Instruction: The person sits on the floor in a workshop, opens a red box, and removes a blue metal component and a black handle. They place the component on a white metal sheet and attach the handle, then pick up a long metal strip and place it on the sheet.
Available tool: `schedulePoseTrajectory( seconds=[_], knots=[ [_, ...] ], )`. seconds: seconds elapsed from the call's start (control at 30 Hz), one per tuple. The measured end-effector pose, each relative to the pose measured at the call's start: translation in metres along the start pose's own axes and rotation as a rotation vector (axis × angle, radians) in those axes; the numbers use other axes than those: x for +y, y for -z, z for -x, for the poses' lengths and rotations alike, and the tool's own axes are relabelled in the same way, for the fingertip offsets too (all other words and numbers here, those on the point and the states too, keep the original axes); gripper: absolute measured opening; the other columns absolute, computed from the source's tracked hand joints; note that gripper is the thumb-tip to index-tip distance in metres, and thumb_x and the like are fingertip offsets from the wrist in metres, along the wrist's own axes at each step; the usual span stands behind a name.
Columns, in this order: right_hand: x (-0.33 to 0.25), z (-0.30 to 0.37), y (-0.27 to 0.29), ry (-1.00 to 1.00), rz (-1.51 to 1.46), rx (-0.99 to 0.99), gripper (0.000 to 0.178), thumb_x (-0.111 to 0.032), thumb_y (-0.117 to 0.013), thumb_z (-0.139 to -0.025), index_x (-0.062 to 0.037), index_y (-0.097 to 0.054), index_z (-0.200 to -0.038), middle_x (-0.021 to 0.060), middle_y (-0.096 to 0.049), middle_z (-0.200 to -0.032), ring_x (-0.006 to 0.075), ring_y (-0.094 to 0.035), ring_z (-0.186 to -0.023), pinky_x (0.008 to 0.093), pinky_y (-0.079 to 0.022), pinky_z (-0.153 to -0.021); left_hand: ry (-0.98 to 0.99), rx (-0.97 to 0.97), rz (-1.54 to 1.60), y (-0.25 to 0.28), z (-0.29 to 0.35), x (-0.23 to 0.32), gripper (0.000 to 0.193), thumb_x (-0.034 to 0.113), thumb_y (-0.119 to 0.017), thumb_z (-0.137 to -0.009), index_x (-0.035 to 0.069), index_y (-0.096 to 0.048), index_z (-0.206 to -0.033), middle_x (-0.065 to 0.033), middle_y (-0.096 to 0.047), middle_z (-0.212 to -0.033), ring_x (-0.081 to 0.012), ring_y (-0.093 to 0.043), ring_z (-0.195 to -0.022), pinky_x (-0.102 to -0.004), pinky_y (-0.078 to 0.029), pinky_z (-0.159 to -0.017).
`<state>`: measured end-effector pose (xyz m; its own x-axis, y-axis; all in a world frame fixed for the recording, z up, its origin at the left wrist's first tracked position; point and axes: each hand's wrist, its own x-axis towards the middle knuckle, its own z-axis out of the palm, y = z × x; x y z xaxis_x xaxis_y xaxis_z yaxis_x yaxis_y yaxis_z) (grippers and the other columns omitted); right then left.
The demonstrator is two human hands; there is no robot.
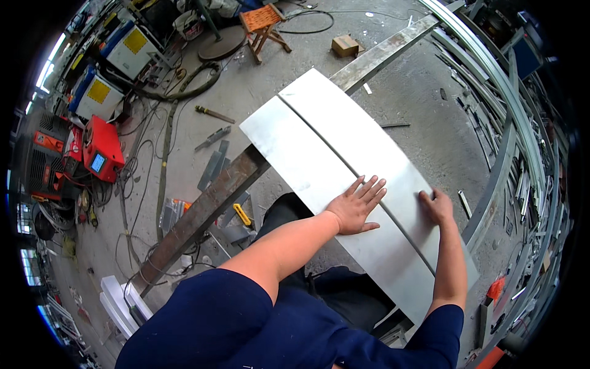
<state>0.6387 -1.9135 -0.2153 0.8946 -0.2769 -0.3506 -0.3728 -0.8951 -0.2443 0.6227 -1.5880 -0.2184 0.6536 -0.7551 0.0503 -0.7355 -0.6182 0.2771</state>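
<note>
Two pale silvery metal panels, a near one (319,178) and a far one (362,129), lie side by side across steel beams, a narrow dark gap running between them. I cannot tell whether they are joined. My left hand (356,208) lies flat on the near panel, its fingers spread and their tips reaching toward the gap. At the far panel's outer edge is my right hand (439,208), with the thumb on top and the other fingers curled at the rim. The underside of that grip is hidden.
A rusty beam (209,212) and a grey beam (393,52) support the panels. Left stand a red machine with a screen (101,150), cables and hoses. A yellow-handled tool (242,214) lies near the rusty beam. Beyond are a folding stool (263,21), a cardboard box (346,45) and metal strips (476,77).
</note>
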Motion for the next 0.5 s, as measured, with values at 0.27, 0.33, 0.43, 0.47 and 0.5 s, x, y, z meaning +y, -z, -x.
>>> schedulePoseTrajectory(
  seconds=[0.27,0.33,0.43,0.47,0.5],
  knots=[
    [0.099,0.084,-0.038,-0.044,-0.109,0.458,0.064,-0.041,-0.067,-0.089,-0.0018,-0.051,-0.137,0.0239,-0.051,-0.142,0.04,-0.047,-0.132,0.0464,-0.035,-0.112,0.093,-0.158,0.142,-0.037,-0.006,0.012,0.087,0.055,-0.05,-0.094,-0.001,-0.022,-0.155,-0.019,-0.017,-0.163,-0.0313,-0.01,-0.152,-0.0449,-0.005,-0.124],
    [0.123,0.122,-0.037,-0.152,-0.044,0.589,0.068,-0.044,-0.067,-0.089,0.0001,-0.05,-0.137,0.0247,-0.049,-0.143,0.0384,-0.043,-0.136,0.0451,-0.032,-0.114,0.1,-0.094,-0.041,-0.021,-0.005,0.003,0.084,0.052,-0.051,-0.095,-0.002,-0.026,-0.153,-0.0178,-0.02,-0.162,-0.0294,-0.011,-0.152,-0.0444,-0.004,-0.124],
    [0.173,0.234,-0.034,-0.589,0.022,0.689,0.077,-0.048,-0.069,-0.087,0.0015,-0.045,-0.14,0.0254,-0.049,-0.142,0.0373,-0.041,-0.137,0.0448,-0.031,-0.115,0.07,-0.079,-0.116,0.006,-0.006,0.016,0.08,0.054,-0.051,-0.095,0.0,-0.031,-0.151,-0.0151,-0.026,-0.16,-0.0289,-0.015,-0.151,-0.0448,-0.006,-0.125],
    [0.194,0.276,-0.046,-0.761,0.016,0.711,0.08,-0.049,-0.069,-0.086,0.0019,-0.044,-0.142,0.0255,-0.049,-0.142,0.0372,-0.04,-0.137,0.0451,-0.03,-0.115,0.064,-0.096,-0.132,0.007,0.0,0.023,0.08,0.054,-0.053,-0.094,0.0,-0.033,-0.15,-0.0154,-0.027,-0.16,-0.0293,-0.017,-0.151,-0.0451,-0.007,-0.124],
    [0.222,0.315,-0.058,-0.876,0.007,0.688,0.083,-0.05,-0.069,-0.086,0.0024,-0.04,-0.144,0.0256,-0.049,-0.141,0.0389,-0.043,-0.135,0.0473,-0.032,-0.114,0.054,-0.097,-0.141,0.009,-0.002,0.032,0.08,0.054,-0.054,-0.093,0.0,-0.034,-0.15,-0.0157,-0.028,-0.159,-0.0298,-0.018,-0.151,-0.0455,-0.008,-0.124]
  ],
)
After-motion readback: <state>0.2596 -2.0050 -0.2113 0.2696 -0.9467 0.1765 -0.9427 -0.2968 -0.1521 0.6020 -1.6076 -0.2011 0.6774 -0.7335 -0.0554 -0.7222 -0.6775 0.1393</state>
